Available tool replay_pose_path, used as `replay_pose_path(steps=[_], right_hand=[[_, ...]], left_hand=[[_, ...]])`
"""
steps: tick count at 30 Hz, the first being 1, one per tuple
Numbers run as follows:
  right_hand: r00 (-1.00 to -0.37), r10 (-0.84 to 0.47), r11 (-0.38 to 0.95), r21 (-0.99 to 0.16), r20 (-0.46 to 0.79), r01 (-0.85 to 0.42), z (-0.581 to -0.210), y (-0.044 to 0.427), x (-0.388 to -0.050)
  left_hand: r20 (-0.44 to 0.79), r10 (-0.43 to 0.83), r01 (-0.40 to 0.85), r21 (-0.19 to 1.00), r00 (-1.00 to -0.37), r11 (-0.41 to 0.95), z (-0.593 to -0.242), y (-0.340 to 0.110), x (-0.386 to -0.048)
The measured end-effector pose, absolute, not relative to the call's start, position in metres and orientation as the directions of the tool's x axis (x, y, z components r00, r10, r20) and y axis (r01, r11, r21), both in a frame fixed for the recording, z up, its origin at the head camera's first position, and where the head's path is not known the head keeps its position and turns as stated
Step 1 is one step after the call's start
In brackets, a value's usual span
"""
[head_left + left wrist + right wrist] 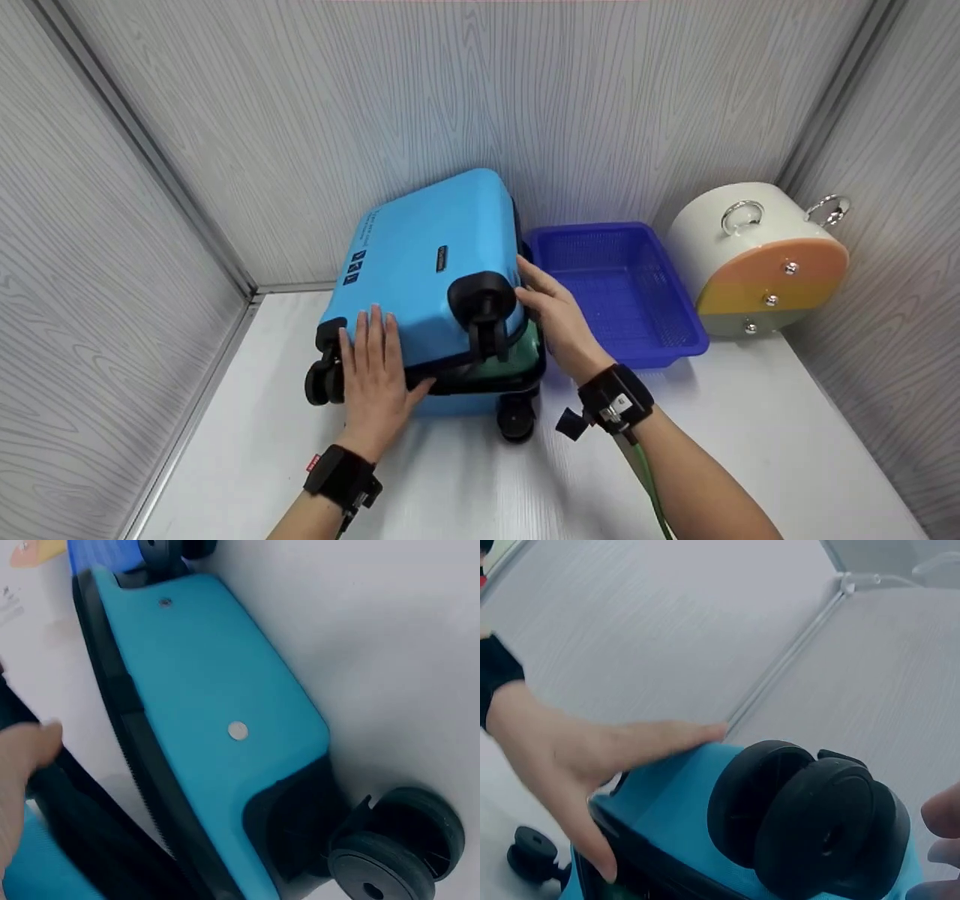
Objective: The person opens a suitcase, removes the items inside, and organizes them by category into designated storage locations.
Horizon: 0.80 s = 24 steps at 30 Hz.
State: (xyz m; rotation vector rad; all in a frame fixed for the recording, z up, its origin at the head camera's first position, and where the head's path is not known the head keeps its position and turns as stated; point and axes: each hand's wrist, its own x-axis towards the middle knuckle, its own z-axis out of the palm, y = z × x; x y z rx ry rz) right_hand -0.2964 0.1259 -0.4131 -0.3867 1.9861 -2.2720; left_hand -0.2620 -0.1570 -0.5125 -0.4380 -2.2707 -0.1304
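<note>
A bright blue suitcase (412, 225) lies on the table with its upper shell tilted over the lower shell (210, 682). At the front a gap shows between the shells, with something green (510, 364) inside; its kind cannot be made out. My left hand (375, 394) rests on the upper shell's front left with straight fingers, its thumb spread along the black rim. My right hand (562, 322) touches the shell's right side, beside a black caster wheel (814, 829). Only a few right fingertips (941, 821) show in the right wrist view.
A blue plastic basket (679, 352) stands right of the suitcase, close against it. Beyond it sits a rounded white case (705, 225) with orange, yellow and green drawers and silver rings. Wood-grain panels (300, 112) enclose the white table (285, 360) at the back and sides.
</note>
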Motion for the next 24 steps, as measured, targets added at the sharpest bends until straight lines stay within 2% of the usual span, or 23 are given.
replay_pose_path(steps=[5, 9, 12, 14, 16, 18, 21, 24], right_hand=[[-0.942, -0.258, -0.213, -0.963, 0.217, -0.163, -0.408, 0.121, -0.294], [-0.918, -0.275, -0.174, -0.954, 0.287, -0.246, -0.415, 0.121, -0.297], [-0.9, -0.305, -0.045, -0.948, 0.312, -0.314, -0.429, 0.123, -0.298], [-0.892, -0.35, 0.129, -0.928, 0.286, -0.349, -0.443, 0.127, -0.297], [-0.87, -0.422, 0.351, -0.839, 0.255, -0.416, -0.46, 0.131, -0.294], [-0.819, -0.517, 0.523, -0.666, 0.249, -0.533, -0.478, 0.136, -0.291], [-0.708, -0.636, 0.604, -0.374, 0.306, -0.704, -0.505, 0.143, -0.288], [-0.639, -0.677, 0.613, -0.201, 0.364, -0.764, -0.524, 0.149, -0.286]], left_hand=[[0.779, 0.195, 0.346, 0.03, -0.596, 0.938, -0.511, -0.161, -0.266], [0.783, 0.15, 0.365, 0.105, -0.604, 0.925, -0.505, -0.169, -0.267], [0.784, 0.111, 0.377, 0.165, -0.611, 0.911, -0.498, -0.175, -0.266], [0.791, 0.073, 0.386, 0.214, -0.608, 0.897, -0.494, -0.18, -0.266], [0.799, 0.024, 0.395, 0.271, -0.6, 0.878, -0.49, -0.185, -0.265], [0.792, -0.039, 0.4, 0.349, -0.61, 0.847, -0.486, -0.19, -0.265], [0.728, -0.14, 0.373, 0.495, -0.671, 0.785, -0.48, -0.199, -0.264], [0.637, -0.233, 0.327, 0.634, -0.735, 0.701, -0.475, -0.211, -0.264]])
